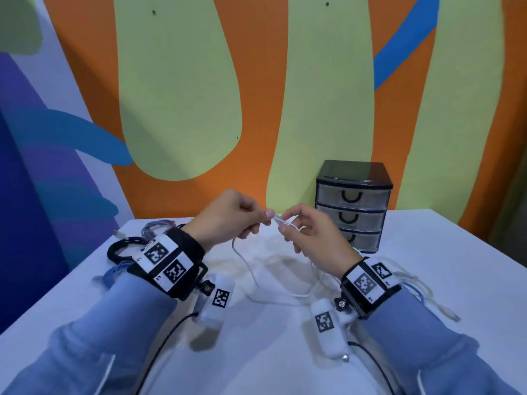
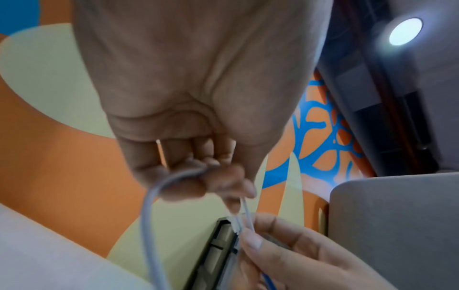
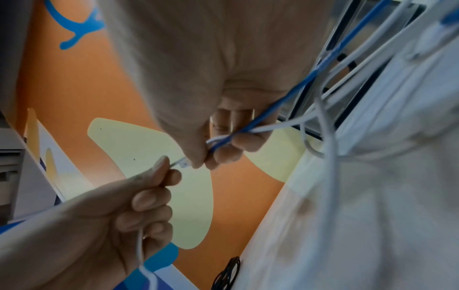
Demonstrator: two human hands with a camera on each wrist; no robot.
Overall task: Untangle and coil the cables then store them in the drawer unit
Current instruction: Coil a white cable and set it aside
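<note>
Both hands are raised over the white table (image 1: 285,352), close together. My left hand (image 1: 265,217) pinches a thin white cable (image 1: 247,267) near its end, and the cable hangs from it in a loop (image 2: 146,208). My right hand (image 1: 285,225) pinches the same cable's small connector (image 3: 183,163). In the right wrist view a blue cable (image 3: 295,88) and white strands run through the right hand's fingers (image 3: 223,155). The black drawer unit (image 1: 353,203), with three clear drawers all closed, stands just behind the right hand.
A coiled black cable (image 1: 122,248), a grey cable bundle (image 1: 155,228) and a blue cable (image 1: 114,273) lie at the table's left. More white and blue cables (image 1: 422,292) trail at the right, beside my right wrist. A painted wall rises behind the table.
</note>
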